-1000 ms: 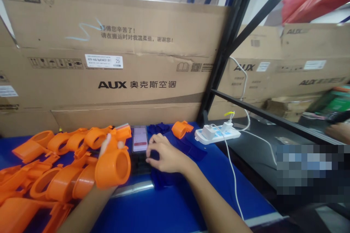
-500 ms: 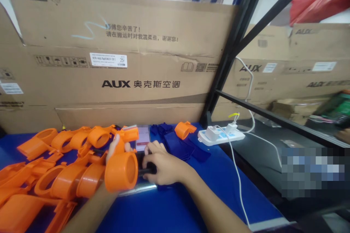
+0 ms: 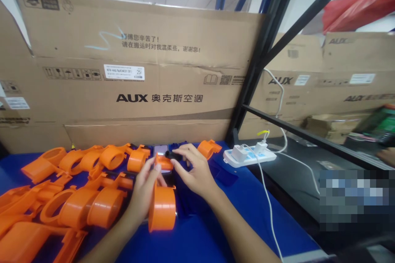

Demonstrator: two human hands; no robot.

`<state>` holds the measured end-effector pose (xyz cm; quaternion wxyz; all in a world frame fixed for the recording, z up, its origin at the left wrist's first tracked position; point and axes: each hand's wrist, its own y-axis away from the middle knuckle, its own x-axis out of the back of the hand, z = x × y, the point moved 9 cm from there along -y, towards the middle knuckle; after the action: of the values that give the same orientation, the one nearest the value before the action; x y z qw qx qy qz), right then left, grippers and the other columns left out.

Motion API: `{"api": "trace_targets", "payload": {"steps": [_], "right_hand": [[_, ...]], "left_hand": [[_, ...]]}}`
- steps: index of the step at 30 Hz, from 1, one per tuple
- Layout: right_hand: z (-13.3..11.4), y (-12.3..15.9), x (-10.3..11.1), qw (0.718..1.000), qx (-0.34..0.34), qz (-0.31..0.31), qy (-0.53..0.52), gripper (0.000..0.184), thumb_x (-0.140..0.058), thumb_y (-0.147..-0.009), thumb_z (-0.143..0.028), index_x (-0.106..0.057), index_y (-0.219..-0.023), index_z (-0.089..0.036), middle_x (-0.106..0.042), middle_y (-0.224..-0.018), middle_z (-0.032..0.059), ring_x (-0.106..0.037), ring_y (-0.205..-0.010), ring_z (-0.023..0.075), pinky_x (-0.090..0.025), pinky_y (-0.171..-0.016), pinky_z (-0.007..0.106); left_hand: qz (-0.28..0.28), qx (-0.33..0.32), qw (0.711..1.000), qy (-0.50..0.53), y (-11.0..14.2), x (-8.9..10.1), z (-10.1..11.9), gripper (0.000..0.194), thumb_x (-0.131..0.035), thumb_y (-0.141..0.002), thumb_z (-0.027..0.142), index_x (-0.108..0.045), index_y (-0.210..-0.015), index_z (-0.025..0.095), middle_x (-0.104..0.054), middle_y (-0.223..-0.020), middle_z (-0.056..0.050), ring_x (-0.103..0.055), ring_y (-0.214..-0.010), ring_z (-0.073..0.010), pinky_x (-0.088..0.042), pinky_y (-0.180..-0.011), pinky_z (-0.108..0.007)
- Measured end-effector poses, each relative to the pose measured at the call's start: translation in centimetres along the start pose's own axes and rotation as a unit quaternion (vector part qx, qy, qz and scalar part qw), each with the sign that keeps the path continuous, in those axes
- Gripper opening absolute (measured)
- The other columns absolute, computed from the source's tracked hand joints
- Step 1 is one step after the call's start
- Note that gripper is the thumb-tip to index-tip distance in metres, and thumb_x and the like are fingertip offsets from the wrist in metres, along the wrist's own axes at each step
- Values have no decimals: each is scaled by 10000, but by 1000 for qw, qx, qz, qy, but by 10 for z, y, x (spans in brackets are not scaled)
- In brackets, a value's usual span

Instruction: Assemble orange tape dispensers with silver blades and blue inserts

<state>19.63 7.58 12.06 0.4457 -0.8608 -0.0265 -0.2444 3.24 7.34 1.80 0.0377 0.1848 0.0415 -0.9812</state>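
Head view: the left hand (image 3: 144,185) has its fingers gripping a ring-ended orange plastic part (image 3: 163,210) above the blue counter (image 3: 197,240). The right hand (image 3: 197,172) pinches a short black cylindrical piece (image 3: 171,155) at twelve o'clock of the ring; similar orange plastic parts (image 3: 74,210) lie at nine o'clock.

Can see printed cardboard (image 3: 173,70) around eleven o'clock, a white power strip (image 3: 253,158) at four (yellow tag (image 3: 263,132) above one plug (image 3: 261,147)), red plastic (image 3: 359,6) at two.

left hand (image 3: 144,180): curled, gripping | left forearm (image 3: 119,228): from 7 o'clock | right hand (image 3: 197,171): pinching | right forearm (image 3: 236,222): from 5 o'clock
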Motion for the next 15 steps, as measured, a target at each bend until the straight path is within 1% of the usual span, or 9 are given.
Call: {"api": "trace_targets", "payload": {"steps": [1,3,5,9,11,13,15], "right_hand": [[-2,0,-1,1000,11,-2,1,213,-658,-966,-272,-713,-1170,-240,-657,-1100,90,-649,-978,218,-562,-836,363],[-4,2,-2,1000,23,-9,11,210,-668,-962,-274,-725,-1162,-246,-638,-1115,91,-642,-1025,225,-561,-891,388],[-5,3,-4,999,29,-18,27,217,-670,-964,-290,-738,-1166,-251,-619,-1098,87,-636,-984,214,-562,-866,381],[-1,5,-6,998,35,-21,55,262,-666,-975,-337,-747,-1216,-272,-591,-959,53,-600,-834,184,-540,-734,335],[0,5,-9,997,36,-39,55,281,-653,-986,-347,-739,-1245,-277,-588,-894,36,-592,-785,173,-523,-693,312],[1,6,-12,996,35,-61,47,292,-635,-997,-341,-728,-1265,-269,-600,-871,32,-596,-761,166,-513,-674,299],[0,6,-13,996,29,-71,38,304,-621,-1001,-320,-711,-1284,-256,-625,-894,41,-606,-769,170,-516,-688,303]], "left_hand": [[-11,-15,1000,-25,-1,-2,0,505,-726,-874,508,-629,-1264,203,-663,-630,11,-582,-573,-158,-459,-603,-241],[-26,-29,998,-52,-2,-5,-2,588,-701,-886,522,-566,-1362,204,-672,-650,6,-595,-598,-164,-483,-633,-253],[-37,-22,997,-57,-3,-6,-4,638,-703,-882,522,-522,-1403,203,-678,-663,4,-589,-591,-160,-487,-629,-256],[-55,-7,997,-50,-3,-9,-5,647,-704,-878,531,-499,-1395,201,-687,-683,0,-574,-564,-148,-468,-591,-244],[-60,-8,997,-49,-2,-10,-4,628,-702,-881,534,-511,-1375,196,-689,-683,-1,-579,-574,-147,-473,-603,-243],[-66,-4,997,-49,-1,-12,-5,615,-705,-883,534,-520,-1362,197,-689,-677,1,-587,-583,-147,-478,-614,-242],[-68,2,997,-41,0,-13,-6,585,-707,-884,537,-539,-1336,206,-688,-670,6,-588,-575,-144,-470,-601,-236]]}}
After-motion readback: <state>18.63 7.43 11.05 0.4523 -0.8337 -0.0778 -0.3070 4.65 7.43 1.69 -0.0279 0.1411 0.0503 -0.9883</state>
